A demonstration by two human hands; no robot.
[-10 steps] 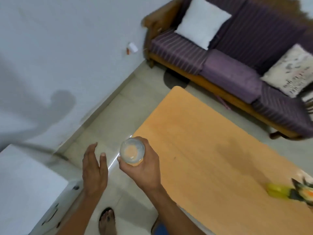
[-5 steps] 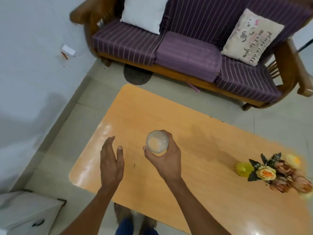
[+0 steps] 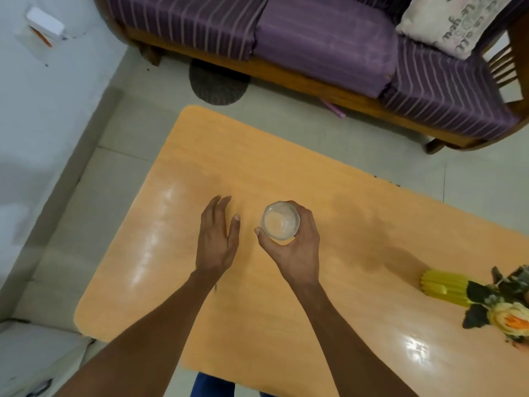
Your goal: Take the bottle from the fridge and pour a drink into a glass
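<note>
2 hands hover over the orange worktop [image 3: 286, 156]: right hand [image 3: 294, 247] wrapped around a clear glass [image 3: 280, 222], left hand [image 3: 217, 239] spread flat and empty beside it.

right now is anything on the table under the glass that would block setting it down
Nothing visible does. The right hand holds the glass over bare orange tabletop. The open left hand is off to its left, and the yellow vase of flowers lies far to the right.
</note>
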